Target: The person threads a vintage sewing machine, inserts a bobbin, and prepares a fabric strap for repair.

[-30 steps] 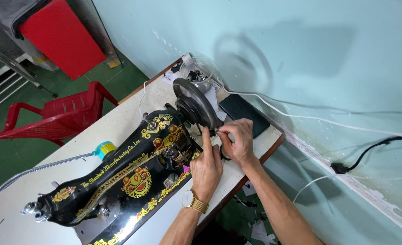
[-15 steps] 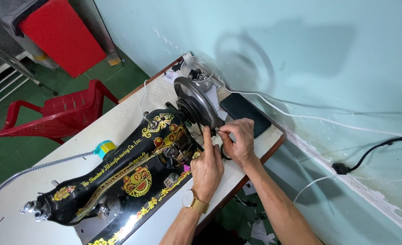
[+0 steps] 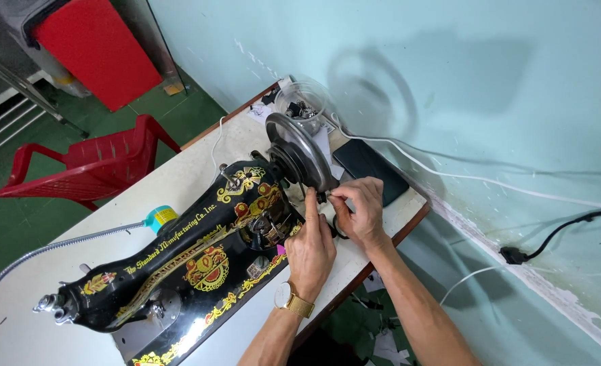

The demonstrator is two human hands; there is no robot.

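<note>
A black sewing machine [image 3: 178, 264] with gold and red decoration lies tipped back on a white table [image 3: 178, 179]. Its silver handwheel [image 3: 300, 152] points toward the wall. My left hand [image 3: 310, 251], with a gold watch on the wrist, rests against the machine just below the wheel, index finger stretched up. My right hand [image 3: 361, 213] is beside it, thumb and fingers pinched on a small part [image 3: 326, 197] at the foot of the wheel. The fingertips of both hands meet there. A dark loop shows under the hands; what the left palm covers is hidden.
A clear plastic tub of small parts [image 3: 304, 105] and a dark flat phone [image 3: 368, 166] lie by the wall. A gooseneck lamp arm [image 3: 56, 244] curves over the table's left. A red plastic chair [image 3: 90, 169] stands beyond. White and black cables [image 3: 551, 234] run along the wall.
Both hands stay at the same spot by the handwheel. The fingertips have shifted only slightly around the small part.
</note>
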